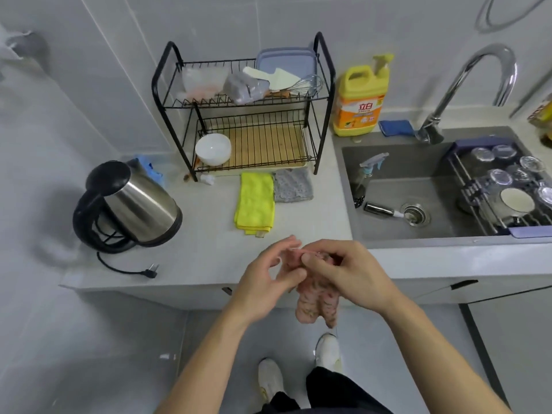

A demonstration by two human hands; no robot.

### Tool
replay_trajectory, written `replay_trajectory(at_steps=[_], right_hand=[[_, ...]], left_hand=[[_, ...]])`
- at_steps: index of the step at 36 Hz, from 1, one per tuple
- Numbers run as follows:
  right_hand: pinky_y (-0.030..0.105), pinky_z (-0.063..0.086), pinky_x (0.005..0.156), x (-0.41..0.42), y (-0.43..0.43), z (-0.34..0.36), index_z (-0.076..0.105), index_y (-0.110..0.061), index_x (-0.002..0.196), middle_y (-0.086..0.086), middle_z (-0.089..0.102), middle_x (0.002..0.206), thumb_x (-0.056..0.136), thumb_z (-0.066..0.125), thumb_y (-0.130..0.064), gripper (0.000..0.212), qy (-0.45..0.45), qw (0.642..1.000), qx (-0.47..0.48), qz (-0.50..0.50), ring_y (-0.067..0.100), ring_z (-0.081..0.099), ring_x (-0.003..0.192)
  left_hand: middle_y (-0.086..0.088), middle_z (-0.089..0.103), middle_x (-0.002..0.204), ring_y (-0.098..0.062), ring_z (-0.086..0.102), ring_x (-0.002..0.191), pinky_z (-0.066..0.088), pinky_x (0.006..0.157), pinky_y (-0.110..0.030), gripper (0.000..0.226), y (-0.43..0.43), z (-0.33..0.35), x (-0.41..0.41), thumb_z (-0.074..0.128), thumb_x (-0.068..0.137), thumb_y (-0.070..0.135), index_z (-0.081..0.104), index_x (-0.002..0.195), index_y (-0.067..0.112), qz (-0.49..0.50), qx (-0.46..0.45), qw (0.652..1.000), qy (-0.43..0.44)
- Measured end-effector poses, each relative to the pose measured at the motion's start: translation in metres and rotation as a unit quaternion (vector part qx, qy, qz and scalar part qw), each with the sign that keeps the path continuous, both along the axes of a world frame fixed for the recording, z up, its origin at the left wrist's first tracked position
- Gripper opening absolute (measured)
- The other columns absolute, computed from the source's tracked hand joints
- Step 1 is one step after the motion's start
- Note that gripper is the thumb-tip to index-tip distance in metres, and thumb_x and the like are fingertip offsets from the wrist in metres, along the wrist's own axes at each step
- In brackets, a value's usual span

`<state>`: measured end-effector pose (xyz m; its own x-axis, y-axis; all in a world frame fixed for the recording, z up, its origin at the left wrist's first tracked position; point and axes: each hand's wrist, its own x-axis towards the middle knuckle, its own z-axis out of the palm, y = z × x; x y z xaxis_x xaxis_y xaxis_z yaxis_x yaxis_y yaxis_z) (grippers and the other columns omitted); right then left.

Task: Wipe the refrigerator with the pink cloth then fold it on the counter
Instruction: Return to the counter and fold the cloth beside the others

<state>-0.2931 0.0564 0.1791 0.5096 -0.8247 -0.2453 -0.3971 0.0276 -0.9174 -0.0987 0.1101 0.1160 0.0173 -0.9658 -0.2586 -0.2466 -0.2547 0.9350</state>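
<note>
The pink cloth (316, 297), speckled with dark marks, hangs bunched in the air just in front of the counter's (209, 255) front edge. My right hand (346, 273) grips its top, fingers curled round the bunched fabric. My left hand (268, 279) pinches a thin pink edge of the cloth between thumb and fingertips, right beside the right hand. The lower part of the cloth dangles below both hands, over the floor. The large white surface at the left (38, 204) may be the refrigerator's side; I cannot tell.
On the counter stand a steel kettle (131, 204) with its loose plug (149, 271), a black dish rack (248, 115) holding a white bowl (212, 149), a folded yellow cloth (255, 203), a grey cloth (292, 185) and a yellow detergent bottle (360, 97). The sink (418, 186) lies to the right.
</note>
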Motion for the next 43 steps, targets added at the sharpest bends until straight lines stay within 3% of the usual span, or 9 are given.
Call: replay_trajectory(at_steps=[4,6,8,15,20,23,28,38,43], right_hand=[[0.042,0.059,0.082,-0.016,-0.027,-0.014,0.079,-0.037,0.100,0.000,0.076,0.085,0.098,0.073,-0.030,0.009,0.018,0.999,-0.039,0.004,0.023,0.071,0.082],[0.029,0.053,0.070,-0.025,-0.040,-0.019,0.077,-0.035,0.099,-0.008,0.064,0.071,0.094,0.078,-0.027,0.009,0.025,0.999,-0.046,-0.008,0.013,0.058,0.067],[0.015,0.044,0.066,-0.033,-0.051,-0.024,0.076,-0.030,0.101,-0.014,0.053,0.064,0.093,0.080,-0.019,0.014,0.041,0.998,-0.046,-0.011,0.005,0.049,0.061],[0.002,0.045,0.074,-0.050,-0.082,-0.035,0.079,-0.031,0.100,-0.027,0.072,0.080,0.094,0.077,-0.013,0.019,0.074,0.992,-0.085,-0.058,-0.005,0.067,0.085],[0.004,0.045,0.074,-0.050,-0.098,-0.039,0.078,-0.033,0.095,-0.032,0.071,0.089,0.094,0.077,-0.016,0.017,0.054,0.987,-0.107,-0.106,-0.007,0.066,0.090],[0.014,0.052,0.076,-0.052,-0.106,-0.041,0.074,-0.036,0.091,-0.022,0.073,0.085,0.091,0.080,-0.021,0.016,0.077,0.980,-0.129,-0.134,0.000,0.067,0.085],[0.036,0.059,0.079,-0.057,-0.119,-0.048,0.073,-0.028,0.087,-0.017,0.073,0.084,0.092,0.076,-0.015,0.014,0.163,0.966,-0.156,-0.125,0.010,0.069,0.082],[0.031,0.048,0.077,-0.035,-0.137,-0.060,0.075,-0.016,0.099,-0.003,0.076,0.096,0.101,0.062,-0.009,0.015,0.191,0.944,-0.195,-0.184,0.022,0.068,0.091],[0.029,0.044,0.079,-0.027,-0.148,-0.044,0.075,-0.014,0.102,-0.002,0.075,0.099,0.103,0.062,-0.013,0.014,0.171,0.922,-0.255,-0.233,0.020,0.066,0.093]], left_hand=[[0.008,0.076,0.105,-0.009,0.069,0.105,0.050,0.090,-0.021,0.018,-0.021,0.006,-0.010,0.081,0.088,0.029,0.073,0.101,0.021,0.015,-0.010,1.000,-0.019],[0.002,0.069,0.085,-0.015,0.066,0.087,0.047,0.079,-0.023,0.019,-0.030,0.007,-0.009,0.082,0.089,0.027,0.064,0.085,0.023,0.018,-0.018,0.998,-0.058],[0.009,0.065,0.077,-0.006,0.063,0.080,0.044,0.074,-0.019,0.025,-0.038,0.007,-0.007,0.082,0.089,0.023,0.060,0.080,0.024,0.018,-0.016,0.995,-0.093],[0.016,0.072,0.082,-0.003,0.067,0.085,0.046,0.074,-0.014,0.021,-0.057,-0.007,-0.005,0.079,0.092,0.020,0.066,0.082,0.032,0.008,0.009,0.983,-0.185],[0.007,0.064,0.081,-0.011,0.060,0.080,0.044,0.074,-0.028,0.019,-0.064,-0.022,-0.006,0.072,0.098,0.022,0.065,0.081,0.026,-0.065,0.044,0.969,-0.235],[0.008,0.063,0.084,-0.008,0.061,0.081,0.045,0.074,-0.029,0.024,-0.069,-0.026,0.002,0.067,0.099,0.017,0.061,0.079,0.030,-0.066,0.059,0.962,-0.257],[0.019,0.073,0.099,0.002,0.066,0.091,0.051,0.080,-0.026,0.008,-0.083,-0.025,0.030,0.067,0.100,0.023,0.074,0.104,0.027,-0.018,0.052,0.962,-0.267],[0.012,0.065,0.104,-0.012,0.062,0.099,0.053,0.090,-0.036,0.016,-0.120,-0.008,0.064,0.064,0.103,0.017,0.076,0.110,0.024,-0.027,0.000,0.940,-0.339],[0.013,0.062,0.100,-0.011,0.060,0.095,0.047,0.085,-0.027,0.018,-0.134,0.012,0.070,0.064,0.102,0.012,0.078,0.111,0.019,0.027,-0.069,0.938,-0.338]])
